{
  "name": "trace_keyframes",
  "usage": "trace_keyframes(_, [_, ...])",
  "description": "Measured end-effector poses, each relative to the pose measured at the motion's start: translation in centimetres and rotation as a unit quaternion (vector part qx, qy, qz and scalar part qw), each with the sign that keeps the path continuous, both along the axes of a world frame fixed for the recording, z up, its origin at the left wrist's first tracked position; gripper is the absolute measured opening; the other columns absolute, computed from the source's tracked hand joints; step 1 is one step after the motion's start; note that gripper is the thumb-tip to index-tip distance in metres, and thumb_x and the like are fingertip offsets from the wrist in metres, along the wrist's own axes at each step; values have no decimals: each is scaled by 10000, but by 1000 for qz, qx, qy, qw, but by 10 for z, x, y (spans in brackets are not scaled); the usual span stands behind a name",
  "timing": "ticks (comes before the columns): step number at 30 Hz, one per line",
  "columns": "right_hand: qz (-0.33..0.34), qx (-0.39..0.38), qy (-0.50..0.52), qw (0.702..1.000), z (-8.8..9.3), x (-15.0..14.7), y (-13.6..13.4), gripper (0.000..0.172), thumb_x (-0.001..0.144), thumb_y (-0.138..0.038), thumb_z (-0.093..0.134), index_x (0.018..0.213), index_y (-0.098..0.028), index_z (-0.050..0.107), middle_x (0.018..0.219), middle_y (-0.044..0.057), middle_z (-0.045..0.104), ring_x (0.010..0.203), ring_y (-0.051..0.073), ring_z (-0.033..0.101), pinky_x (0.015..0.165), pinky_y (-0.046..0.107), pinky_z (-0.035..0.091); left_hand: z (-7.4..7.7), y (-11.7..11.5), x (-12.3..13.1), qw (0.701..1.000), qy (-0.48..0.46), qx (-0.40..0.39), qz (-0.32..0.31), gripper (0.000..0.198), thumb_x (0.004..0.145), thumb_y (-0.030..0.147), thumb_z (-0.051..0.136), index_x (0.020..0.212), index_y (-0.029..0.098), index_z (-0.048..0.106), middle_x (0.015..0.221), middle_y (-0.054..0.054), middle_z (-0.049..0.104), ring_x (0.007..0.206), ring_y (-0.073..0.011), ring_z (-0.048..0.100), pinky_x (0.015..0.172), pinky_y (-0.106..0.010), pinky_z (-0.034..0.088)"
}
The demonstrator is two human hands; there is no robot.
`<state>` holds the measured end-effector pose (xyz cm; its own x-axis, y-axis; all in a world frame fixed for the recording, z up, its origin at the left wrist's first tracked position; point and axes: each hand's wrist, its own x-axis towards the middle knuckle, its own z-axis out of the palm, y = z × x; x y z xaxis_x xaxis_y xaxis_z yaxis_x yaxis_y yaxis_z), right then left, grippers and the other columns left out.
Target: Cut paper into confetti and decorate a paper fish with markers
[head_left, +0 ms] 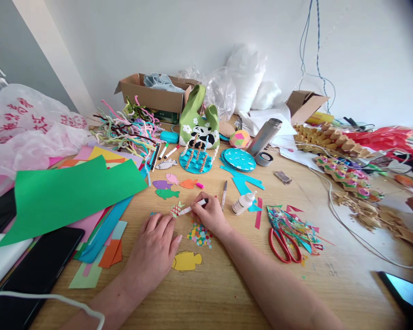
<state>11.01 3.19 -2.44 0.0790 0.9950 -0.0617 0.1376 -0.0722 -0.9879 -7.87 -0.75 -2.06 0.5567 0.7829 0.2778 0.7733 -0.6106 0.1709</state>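
Note:
My right hand (208, 213) is closed round a white marker (192, 207) with a black end. The marker's tip points down at a small fish cutout (175, 210) with a red criss-cross pattern. My left hand (158, 240) lies flat on the table, fingertips at the near edge of that cutout, partly hiding it. Just beyond are purple (162, 184), pink (172, 179), green (167, 194) and orange (188, 184) paper fish. A yellow fish (186, 261) lies nearer me, right of my left hand. Colourful paper dots (199, 235) are heaped below my right hand.
A white glue bottle (243, 203) and a pen (224, 195) stand and lie to the right. Red-handled scissors (285, 245) rest by paper scraps (296, 227). Coloured paper sheets (69, 192) pile up left, beside a black phone (44, 275). A metal flask (265, 137) stands farther back.

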Motion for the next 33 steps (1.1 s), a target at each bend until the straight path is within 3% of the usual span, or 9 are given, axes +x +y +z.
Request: trace_keyframes(33, [-3, 1, -12, 1000, -1, 0, 1, 81, 689, -255, 548, 686, -213, 478, 456, -51, 574, 358, 91, 451, 373, 191, 339, -2, 0, 0, 1000, 1, 6, 2, 337, 942, 302, 464, 1162, 109, 632, 1198, -115, 652, 1124, -298, 503, 962, -487, 445])
